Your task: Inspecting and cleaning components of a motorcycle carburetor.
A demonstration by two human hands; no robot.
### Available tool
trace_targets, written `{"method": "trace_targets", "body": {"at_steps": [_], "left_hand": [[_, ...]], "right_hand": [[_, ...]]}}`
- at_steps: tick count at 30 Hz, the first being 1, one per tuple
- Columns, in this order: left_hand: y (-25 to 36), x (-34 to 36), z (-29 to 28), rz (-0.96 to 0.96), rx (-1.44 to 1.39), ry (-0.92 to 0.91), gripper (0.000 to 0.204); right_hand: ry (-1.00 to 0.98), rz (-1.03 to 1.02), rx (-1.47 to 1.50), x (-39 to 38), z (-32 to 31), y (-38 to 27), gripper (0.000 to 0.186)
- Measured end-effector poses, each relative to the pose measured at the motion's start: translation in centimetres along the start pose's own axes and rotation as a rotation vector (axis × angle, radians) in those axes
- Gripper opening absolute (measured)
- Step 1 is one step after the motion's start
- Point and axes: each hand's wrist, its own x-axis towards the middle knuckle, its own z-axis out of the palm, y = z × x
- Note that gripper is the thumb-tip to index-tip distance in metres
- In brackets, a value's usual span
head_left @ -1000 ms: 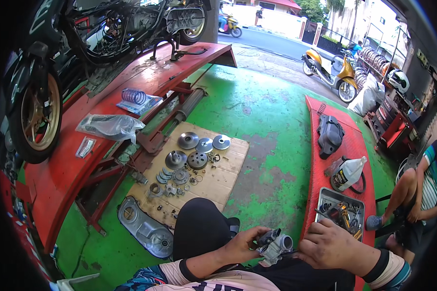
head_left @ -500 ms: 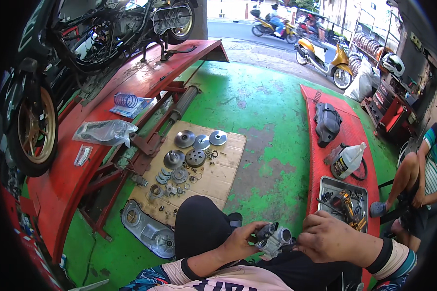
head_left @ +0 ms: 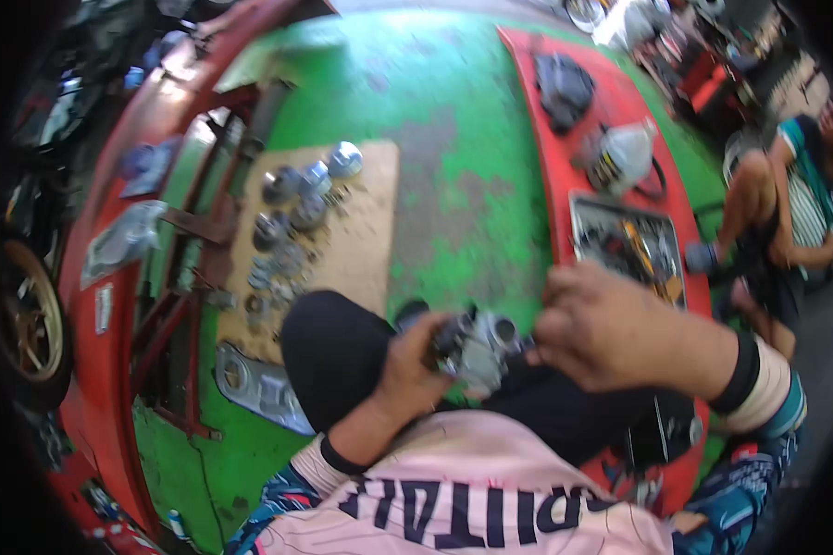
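- Two red platforms (head_left: 111,398) flank us.
- Cardboard (head_left: 361,231) lies between them, metal parts (head_left: 345,159) on it.
- Our right hand (head_left: 588,328) curls beside the housing (head_left: 484,351); we cannot tell whether it holds anything.
- Our left hand (head_left: 412,365) grips the housing over our lap (head_left: 555,412).

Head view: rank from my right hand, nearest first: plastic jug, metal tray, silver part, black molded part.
From the right hand:
1. Silver part: just left of its fingertips, in the left hand.
2. Metal tray: just beyond it, on the red platform.
3. Plastic jug: past the tray.
4. Black molded part: farther up the platform.
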Motion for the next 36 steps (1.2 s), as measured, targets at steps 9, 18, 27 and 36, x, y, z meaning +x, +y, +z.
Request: {"method": "trace_targets", "body": {"at_steps": [9,18,27,36], "left_hand": [[1.0,-0.1,-1.4,-0.018,-0.247,-0.09,0.07],[1.5,-1.0,-2.5,-0.204,-0.772,-0.38,0.107],[3.5,2.6,-2.4,-0.26,-0.64,-0.086,0.119],[4.3,2.2,-6.0,-0.303,-0.662,-0.026,0.123]], "right_hand": [[-0.052,0.007,-0.071,0.7,-2.2,-1.5,0.017],[0.077,0.063,0.086,0.6,-0.4,-1.2,0.021],[0.262,0.118,0.396,2.4,-3.6,1.0,0.036],[0.393,0.951,0.234,-12.1,4.2,18.5,0.026]]}}
